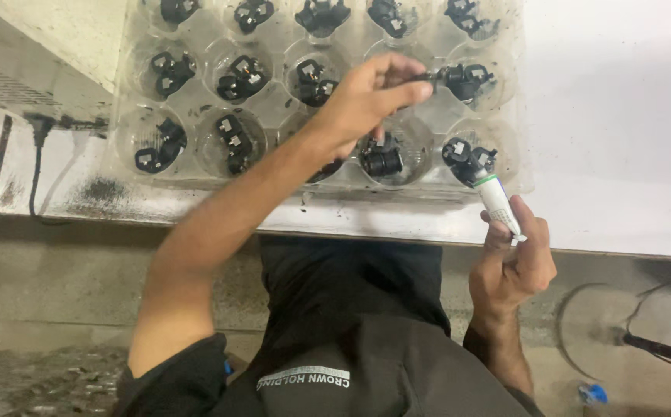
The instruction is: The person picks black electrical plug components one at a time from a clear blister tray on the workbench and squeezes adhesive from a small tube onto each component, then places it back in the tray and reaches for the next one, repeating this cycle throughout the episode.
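Note:
A clear plastic cell tray point(196, 166) lies on the white table, with small black parts in most of its round cups. My left hand point(366, 100) reaches across the tray and pinches a thin dark stick whose tip touches a black part point(465, 79) in the middle row at the right. My right hand point(515, 259) is at the table's front edge and grips a small white tube with a green band point(498, 197), its nozzle pointing at the black part point(467, 158) in the front-right cup.
A black cable point(37, 166) hangs down at the left edge of the table. Below the table are a concrete floor, a dark hose point(660, 349) at the right and a small blue cap point(594, 394). My dark clothing fills the bottom centre.

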{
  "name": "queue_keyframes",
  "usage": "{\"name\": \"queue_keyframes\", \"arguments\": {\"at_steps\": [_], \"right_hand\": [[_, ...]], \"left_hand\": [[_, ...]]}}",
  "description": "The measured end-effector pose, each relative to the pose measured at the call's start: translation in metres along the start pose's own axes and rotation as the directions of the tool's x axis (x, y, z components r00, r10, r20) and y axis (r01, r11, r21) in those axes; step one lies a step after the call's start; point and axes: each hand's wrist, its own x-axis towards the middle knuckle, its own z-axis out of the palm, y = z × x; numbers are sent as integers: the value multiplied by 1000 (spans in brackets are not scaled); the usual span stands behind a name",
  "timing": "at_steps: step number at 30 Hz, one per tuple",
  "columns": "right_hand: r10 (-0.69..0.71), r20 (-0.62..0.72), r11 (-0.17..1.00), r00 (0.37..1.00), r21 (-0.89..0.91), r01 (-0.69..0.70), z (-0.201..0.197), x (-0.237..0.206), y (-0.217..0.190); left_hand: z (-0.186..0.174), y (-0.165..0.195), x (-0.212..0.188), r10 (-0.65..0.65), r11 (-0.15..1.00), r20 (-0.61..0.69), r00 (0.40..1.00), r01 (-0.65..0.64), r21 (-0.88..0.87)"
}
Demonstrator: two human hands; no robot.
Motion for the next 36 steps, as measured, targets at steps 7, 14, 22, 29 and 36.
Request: {"name": "queue_keyframes", "arguments": {"at_steps": [7, 14, 22, 29, 36], "right_hand": [[42, -103, 996, 994, 81, -34, -14, 3, 18], [64, -179, 993, 982, 113, -44, -22, 9, 42], [198, -235, 966, 952, 212, -149, -24, 8, 52], [234, -277, 962, 932, 202, -182, -28, 14, 50], [317, -287, 900, 904, 392, -191, -37, 20, 32]], "left_hand": [[42, -10, 150, 572, 498, -65, 818, -283, 820], [89, -27, 200, 533, 156, 79, 843, -190, 969], [75, -22, 212, 525, 203, 104, 845, -243, 948], [44, 7, 220, 313, 222, 98, 945, -173, 960], [49, 21, 209, 189, 50, 124, 974, -135, 990]]}}
